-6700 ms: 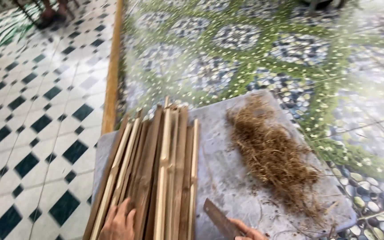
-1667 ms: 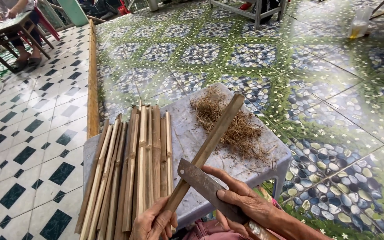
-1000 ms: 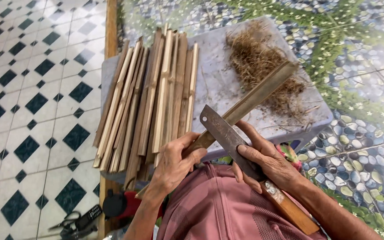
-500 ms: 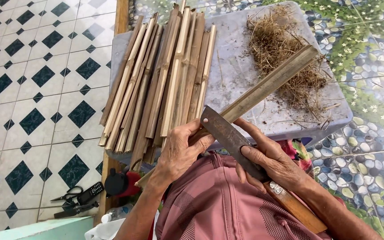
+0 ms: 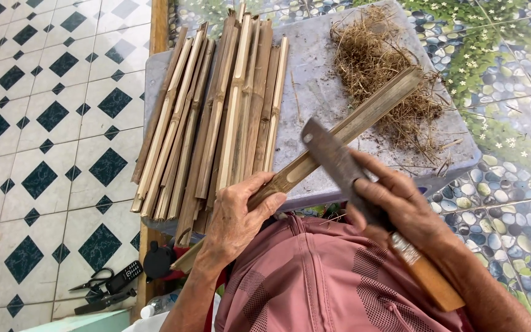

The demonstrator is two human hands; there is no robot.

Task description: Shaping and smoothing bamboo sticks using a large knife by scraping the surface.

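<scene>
A long flat strip of split brown bamboo (image 5: pixel 345 132) runs diagonally, its long axis rising from the near end beside the person's lap up and away to the far right, where its squared tip lies over a loose heap of dry brown fibre shavings (image 5: pixel 382 67). The left hand (image 5: pixel 238 212) is closed around the strip's lower part, thumb lying along its upper face, so that most of the strip extends beyond the hand, away from the person, and a short stub projects behind the wrist. The right hand (image 5: pixel 394 206) is wrapped around a broad dark steel cleaver-like blade with a wooden handle (image 5: pixel 339 163); the fingers lie over the back of the blade, the handle trails along the forearm, and the blade's blunt end crosses the strip just beyond the left thumb, though whether it touches cannot be told. Beyond the left hand, a bundle of similar split bamboo slats (image 5: pixel 216 117) lies lengthwise on a grey plastic stool top (image 5: pixel 314 80), close beside the held strip. Below the left wrist, on the chequered white-and-dark floor tiles (image 5: pixel 44 178), lie a pair of scissors (image 5: pixel 90 284) and a small dark handset (image 5: pixel 125 275). The lap wears pink patterned cloth (image 5: pixel 314 283).
</scene>
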